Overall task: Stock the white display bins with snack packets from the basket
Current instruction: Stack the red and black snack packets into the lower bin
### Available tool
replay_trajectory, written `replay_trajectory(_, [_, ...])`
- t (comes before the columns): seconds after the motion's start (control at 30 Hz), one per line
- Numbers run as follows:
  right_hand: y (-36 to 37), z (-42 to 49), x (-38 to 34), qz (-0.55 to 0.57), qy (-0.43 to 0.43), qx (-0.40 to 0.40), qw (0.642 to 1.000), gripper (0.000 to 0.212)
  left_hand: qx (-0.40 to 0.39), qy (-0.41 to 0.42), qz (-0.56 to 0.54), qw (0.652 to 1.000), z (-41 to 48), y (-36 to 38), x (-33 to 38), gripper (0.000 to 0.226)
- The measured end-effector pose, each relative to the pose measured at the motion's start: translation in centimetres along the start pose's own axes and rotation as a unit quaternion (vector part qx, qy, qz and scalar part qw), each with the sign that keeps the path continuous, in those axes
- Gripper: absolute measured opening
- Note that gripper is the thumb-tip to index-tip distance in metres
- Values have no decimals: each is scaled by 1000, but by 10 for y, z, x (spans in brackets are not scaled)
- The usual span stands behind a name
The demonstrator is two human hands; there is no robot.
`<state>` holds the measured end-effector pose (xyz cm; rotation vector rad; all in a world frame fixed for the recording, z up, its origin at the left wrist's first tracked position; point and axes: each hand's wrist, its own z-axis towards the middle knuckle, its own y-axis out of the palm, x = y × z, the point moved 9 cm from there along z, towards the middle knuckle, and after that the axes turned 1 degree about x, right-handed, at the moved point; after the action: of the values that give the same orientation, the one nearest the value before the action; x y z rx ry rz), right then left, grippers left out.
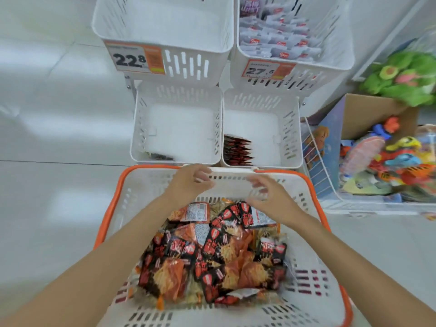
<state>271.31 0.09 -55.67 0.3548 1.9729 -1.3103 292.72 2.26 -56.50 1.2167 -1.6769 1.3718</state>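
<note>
A white basket with an orange rim (111, 213) sits in front of me, heaped with red, black and orange snack packets (212, 253). Both my hands hover over its far end, holding nothing. My left hand (191, 181) has its fingers loosely curled near the far rim. My right hand (264, 192) is blurred, its fingers spread and relaxed. Beyond the basket are two lower white bins: the left lower bin (139, 128) has a few dark packets at its near edge, the right lower bin (289, 128) holds a row of red-black packets (237, 149) standing at its left side.
Two upper white bins carry price tags: the left upper bin (195, 64) looks bare inside, the right upper bin (335, 64) holds white packets. A wire rack of colourful toys (389, 166) and a cardboard box (368, 109) stand to the right. Pale tiled floor lies to the left.
</note>
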Motion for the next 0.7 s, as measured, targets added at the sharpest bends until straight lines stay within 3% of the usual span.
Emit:
replay_trajectory(0.17, [63,-54,102,-110,181,-195,958,78,9,-71,12,997,-43,2,-40,22])
replay_trajectory(0.23, [74,-63,117,-192,152,-190,951,63,1,-81,2,997,-56,9,-43,25])
replay_trajectory(0.33, [60,-56,97,-283,57,-101,952,26,-24,-87,17,996,-68,21,-42,24])
replay_trajectory(0.43, [37,-46,45,-159,20,-67,985,12,-51,-77,28,995,-73,32,-35,37])
replay_trajectory(0.57, [28,-32,-30,-29,-57,-53,997,12,-142,-45,80,986,-80,55,-30,91])
replay_trajectory(0.63, [40,-27,-47,73,-55,-79,993,13,-147,-50,55,986,-84,54,-40,70])
replay_trajectory(0.7, [54,-21,-46,100,-31,-92,990,27,-83,-95,-2,992,-84,35,-60,34])
